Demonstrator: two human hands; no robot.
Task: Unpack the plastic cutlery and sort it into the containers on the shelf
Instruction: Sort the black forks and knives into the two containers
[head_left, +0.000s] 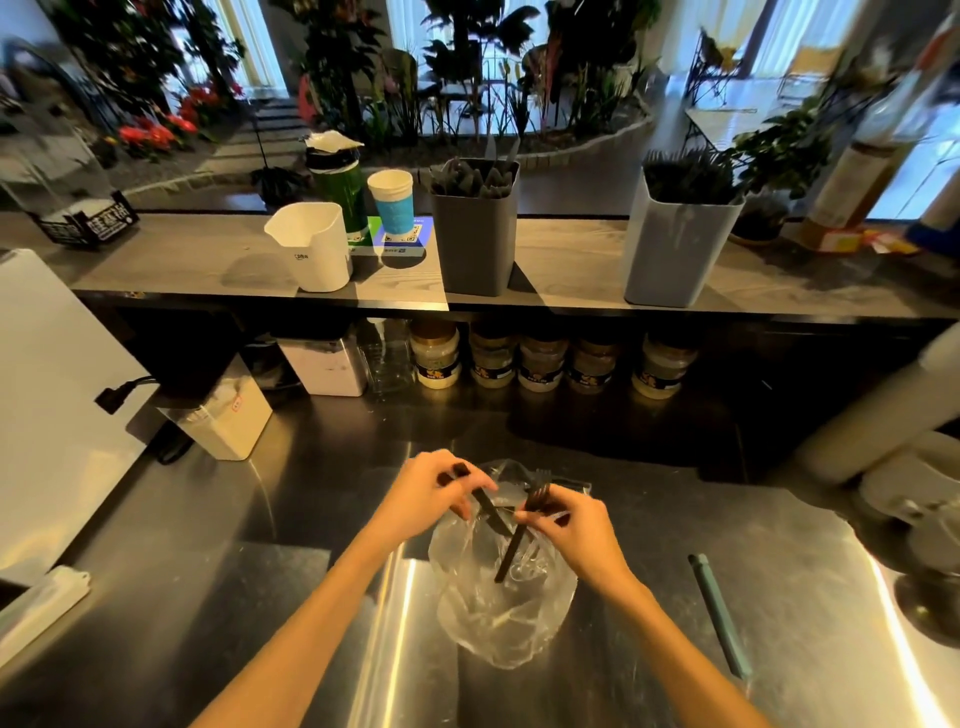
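Here, above a clear plastic bag (506, 613) on a steel counter (779, 597): left hand (431, 493), fingers curled, pinching a black knife (491, 512); long axis slanted, upper end hidden in the fingers, lower end pointing down and to the right, toward the right hand. Right hand (576, 525), fingers also curled, pinching a black fork (522, 525) near its neck; tines up and away, toward the shelf, handle running down and slightly left, its tip over the bag. Knife and fork crossing between the two hands like a flat X. Bag crumpled, mouth open toward the shelf, directly under both pieces. On the counter to the right, well apart from the bag, a thin greenish stick (719, 621) lying lengthwise, far end pointing away. Behind the counter a raised grey shelf (566, 260), carrying a dark grey container (474, 234) with dark cutlery standing upright inside, and further right a light grey container (675, 244) full of black forks with tines up. Left of these a white jug (314, 244), a paper cup (392, 205) and a green can (337, 192). Under the shelf a row of jars (545, 361) with dark labels. Beyond the shelf, many green plants (467, 62), red flowers (156, 132) and bright windows; a chair, blurred, at far right.
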